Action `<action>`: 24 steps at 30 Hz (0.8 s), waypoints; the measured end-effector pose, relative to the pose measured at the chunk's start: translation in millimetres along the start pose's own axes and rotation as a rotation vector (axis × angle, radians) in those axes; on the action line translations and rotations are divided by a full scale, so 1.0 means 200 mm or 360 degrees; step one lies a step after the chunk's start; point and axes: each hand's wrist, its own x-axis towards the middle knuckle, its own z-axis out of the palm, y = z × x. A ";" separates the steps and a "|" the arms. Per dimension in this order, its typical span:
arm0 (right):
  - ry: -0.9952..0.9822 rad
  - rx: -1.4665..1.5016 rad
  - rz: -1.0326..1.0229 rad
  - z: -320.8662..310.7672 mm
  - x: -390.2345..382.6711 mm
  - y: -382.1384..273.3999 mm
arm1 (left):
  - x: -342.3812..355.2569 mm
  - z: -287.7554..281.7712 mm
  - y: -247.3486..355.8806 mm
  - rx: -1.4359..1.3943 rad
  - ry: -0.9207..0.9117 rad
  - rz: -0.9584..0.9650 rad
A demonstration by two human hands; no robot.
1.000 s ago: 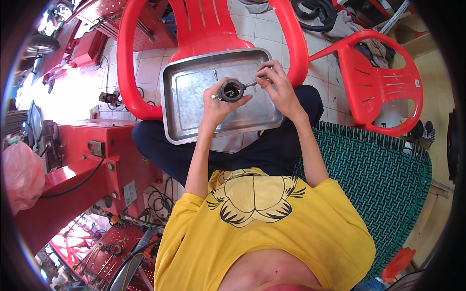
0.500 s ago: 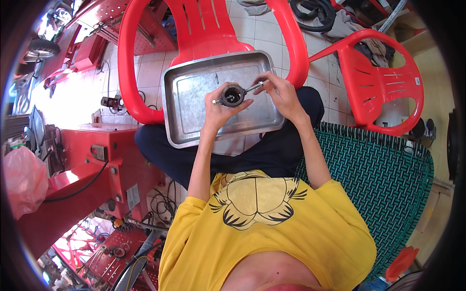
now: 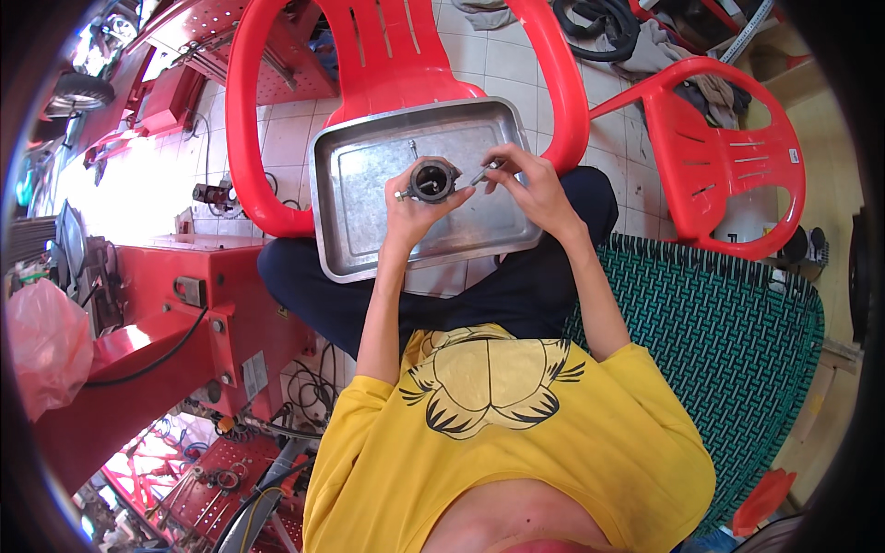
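Over the steel tray (image 3: 369,240), which rests on the person's lap and against the seat of a red plastic chair (image 3: 387,55), both hands work on one small part. Left hand (image 3: 413,207): fingers closed around a dark, ring-shaped metal part (image 3: 431,180) with a short bolt sticking out at its left side; the part is held just above the tray floor, open bore facing up. Right hand (image 3: 530,184): fingertips pinched on a thin metal tool (image 3: 484,172), its tip touching the rim of the ring part.

Progress, as judged: the part is out and in hand, and work at its rim is under way; nothing else looks finished. One small pin-like piece (image 3: 414,147) lies loose in the tray, otherwise bare, so most of the job seems left.

Packages and labels: a pink plastic bag (image 3: 41,341) hangs at far left; a small pale sticker (image 3: 254,373) sits on the red machine frame (image 3: 166,313). A second red chair (image 3: 728,157) stands to the right, beside a green woven seat (image 3: 728,350).
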 end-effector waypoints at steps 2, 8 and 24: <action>0.0040 -0.0022 0.0057 0.01 0.00 0.04 | 0.00 -0.01 -0.01 -0.0009 0.0006 -0.0019; 0.0196 -0.0239 0.0204 0.09 -0.02 0.22 | 0.00 -0.02 -0.01 0.0097 -0.0034 -0.0031; 0.0164 -0.0076 0.0229 0.18 -0.09 0.10 | 0.02 0.09 -0.04 0.0283 0.0369 0.0015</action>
